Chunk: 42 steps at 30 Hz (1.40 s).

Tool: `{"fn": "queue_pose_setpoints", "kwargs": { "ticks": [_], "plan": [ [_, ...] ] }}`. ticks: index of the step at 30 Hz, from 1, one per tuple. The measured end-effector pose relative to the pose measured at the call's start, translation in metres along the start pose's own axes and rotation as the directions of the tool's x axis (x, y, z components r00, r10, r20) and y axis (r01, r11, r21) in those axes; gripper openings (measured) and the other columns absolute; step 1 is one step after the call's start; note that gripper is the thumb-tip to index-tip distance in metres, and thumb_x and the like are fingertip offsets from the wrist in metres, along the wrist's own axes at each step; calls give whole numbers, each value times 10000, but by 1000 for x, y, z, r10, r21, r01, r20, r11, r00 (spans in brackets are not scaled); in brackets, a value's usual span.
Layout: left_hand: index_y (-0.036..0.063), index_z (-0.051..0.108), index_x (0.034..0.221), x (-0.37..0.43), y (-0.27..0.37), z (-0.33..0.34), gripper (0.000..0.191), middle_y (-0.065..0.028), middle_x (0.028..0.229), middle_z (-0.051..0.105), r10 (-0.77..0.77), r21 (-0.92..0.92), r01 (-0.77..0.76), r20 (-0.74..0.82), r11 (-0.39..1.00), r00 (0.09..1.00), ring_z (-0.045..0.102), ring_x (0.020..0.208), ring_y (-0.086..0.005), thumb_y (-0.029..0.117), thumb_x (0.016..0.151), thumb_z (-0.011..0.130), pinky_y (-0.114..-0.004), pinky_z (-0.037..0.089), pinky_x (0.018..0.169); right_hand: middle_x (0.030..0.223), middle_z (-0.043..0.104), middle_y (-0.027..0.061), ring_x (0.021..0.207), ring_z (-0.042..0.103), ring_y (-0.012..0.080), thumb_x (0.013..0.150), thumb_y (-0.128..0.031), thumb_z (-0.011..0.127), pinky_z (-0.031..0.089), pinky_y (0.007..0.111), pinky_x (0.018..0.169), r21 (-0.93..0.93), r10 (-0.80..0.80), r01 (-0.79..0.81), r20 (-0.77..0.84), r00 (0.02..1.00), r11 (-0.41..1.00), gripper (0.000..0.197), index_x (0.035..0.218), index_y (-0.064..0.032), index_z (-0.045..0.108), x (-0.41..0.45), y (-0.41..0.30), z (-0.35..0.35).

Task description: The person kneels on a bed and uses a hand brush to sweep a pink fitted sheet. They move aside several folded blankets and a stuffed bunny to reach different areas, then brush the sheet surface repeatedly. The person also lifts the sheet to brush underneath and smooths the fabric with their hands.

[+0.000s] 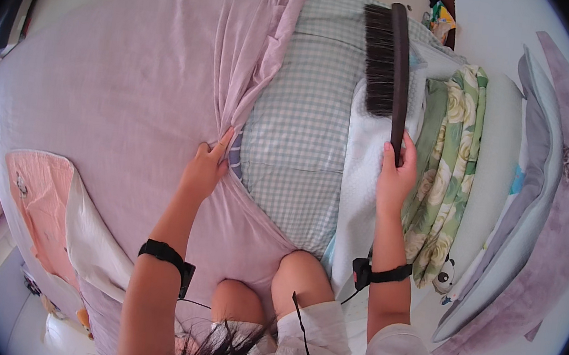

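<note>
In my right hand (396, 181) is the handle of a bed brush (399, 70) with a dark wooden back. Its dark bristles point left, above a white textured cloth (359, 185) and a green-and-white gingham cover (306, 122). My left hand (206, 169) pinches the gathered edge of a mauve bedsheet (116, 92), which bunches into folds from my fingers to the far side. A strip of purple striped fabric (235, 157) shows beside my left fingertips. My bare knees press on the bed at the edge of the sheet.
At right lie a folded green floral quilt (450, 158), pale green bedding (495, 147) and a grey-blue pillow (535, 167) against a mauve headboard (566, 222). A peach-and-white cloth (47, 204) rests at lower left. A strap with a device and cable circles each forearm.
</note>
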<state>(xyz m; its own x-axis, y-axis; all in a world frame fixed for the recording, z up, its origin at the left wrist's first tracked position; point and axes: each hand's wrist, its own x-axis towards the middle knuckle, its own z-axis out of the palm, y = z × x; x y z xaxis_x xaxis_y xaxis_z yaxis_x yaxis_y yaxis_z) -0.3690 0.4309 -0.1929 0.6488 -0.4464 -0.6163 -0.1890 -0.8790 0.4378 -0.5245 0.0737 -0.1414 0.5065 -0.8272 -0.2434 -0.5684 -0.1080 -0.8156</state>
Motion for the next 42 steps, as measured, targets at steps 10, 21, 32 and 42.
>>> {"fn": "queue_pose_setpoints", "kwargs": {
  "ticks": [10, 21, 32, 42],
  "plan": [
    [66, 567, 1244, 12, 75, 9, 434, -147, 1101, 572, 286, 392, -26, -622, 919, 729, 650, 949, -385, 214, 867, 725, -462, 550, 815, 1102, 679, 236, 987, 659, 424, 1019, -296, 639, 508, 465, 865, -355, -305, 218, -211, 929, 909, 377, 1239, -3, 548, 41, 83, 38],
    [10, 586, 840, 106, 171, -88, 282, -165, 879, 701, 107, 145, -80, -192, 986, 975, 671, 808, -351, 253, 981, 616, -439, 543, 740, 1011, 701, 216, 898, 678, 399, 985, -280, 685, 520, 461, 796, -295, -226, 154, -227, 947, 943, 350, 1189, -21, 566, 57, 106, 42],
    [32, 694, 1065, 166, 264, -34, 162, -112, 1057, 718, 436, -394, -434, -90, 810, 895, 692, 940, -211, 97, 959, 589, -334, 546, 836, 1012, 688, 216, 896, 666, 430, 966, -256, 697, 512, 485, 779, -289, -267, 204, -197, 943, 935, 330, 1162, -27, 564, 56, 107, 39],
    [164, 645, 1170, 232, 280, -95, 469, -14, 1156, 655, 597, 513, -564, 119, 647, 793, 583, 1253, -260, -34, 746, 676, -525, 376, 1071, 1010, 679, 210, 896, 661, 430, 954, -232, 713, 515, 487, 780, -245, -265, 220, -169, 949, 944, 332, 1162, -20, 565, 55, 110, 39]
  ]
}}
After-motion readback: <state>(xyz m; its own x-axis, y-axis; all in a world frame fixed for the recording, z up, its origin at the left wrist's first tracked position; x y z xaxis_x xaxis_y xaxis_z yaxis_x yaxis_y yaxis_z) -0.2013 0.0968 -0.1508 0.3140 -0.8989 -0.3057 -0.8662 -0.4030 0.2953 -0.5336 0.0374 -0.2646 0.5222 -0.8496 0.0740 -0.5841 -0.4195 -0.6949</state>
